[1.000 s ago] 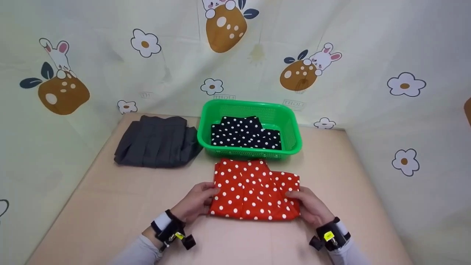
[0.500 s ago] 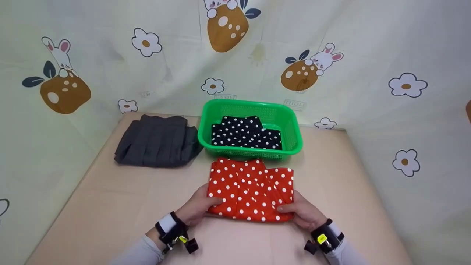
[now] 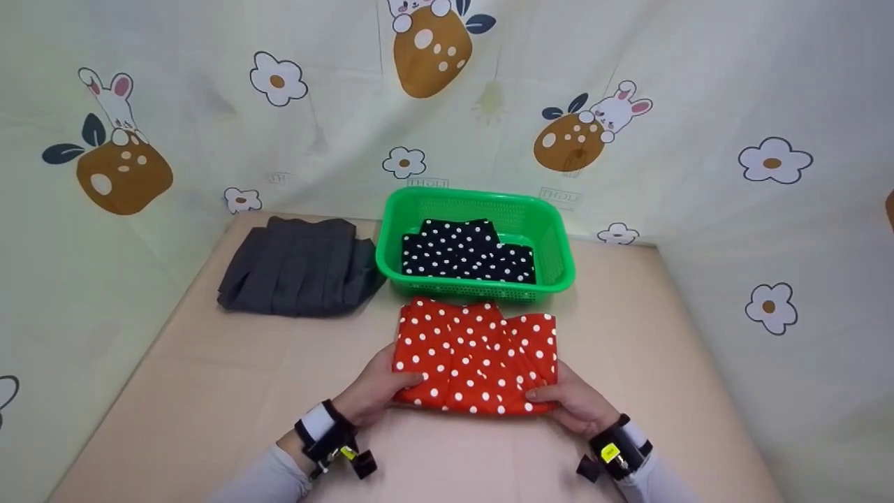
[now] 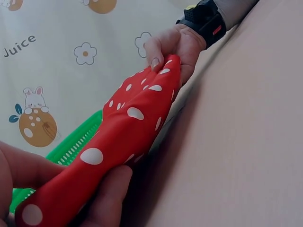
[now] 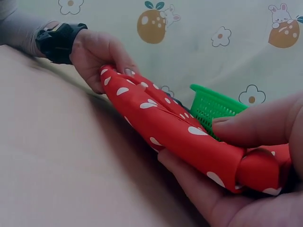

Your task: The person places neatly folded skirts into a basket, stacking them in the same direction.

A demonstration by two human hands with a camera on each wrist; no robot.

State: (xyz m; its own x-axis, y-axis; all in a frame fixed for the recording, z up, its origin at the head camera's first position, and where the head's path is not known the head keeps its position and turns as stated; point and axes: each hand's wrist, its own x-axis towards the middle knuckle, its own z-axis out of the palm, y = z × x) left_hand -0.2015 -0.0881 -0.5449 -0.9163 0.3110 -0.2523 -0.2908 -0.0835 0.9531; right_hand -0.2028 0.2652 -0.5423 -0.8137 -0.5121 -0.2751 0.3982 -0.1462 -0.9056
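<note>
Bunny-print sheeting (image 3: 335, 140) backs the beige tabletop (image 3: 621, 328); hands (image 3: 370, 392) (image 3: 581, 399) hold red cloth (image 3: 475, 360).

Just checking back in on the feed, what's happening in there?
Someone has a folded red polka-dot cloth between both hands: the left-hand grip and the right-hand grip pinch its opposite sides, thumbs on top. Its near edge is off the table. It is in front of the green basket, not in it. A black polka-dot cloth lies inside the basket, and a dark grey cloth lies to the basket's left.
</note>
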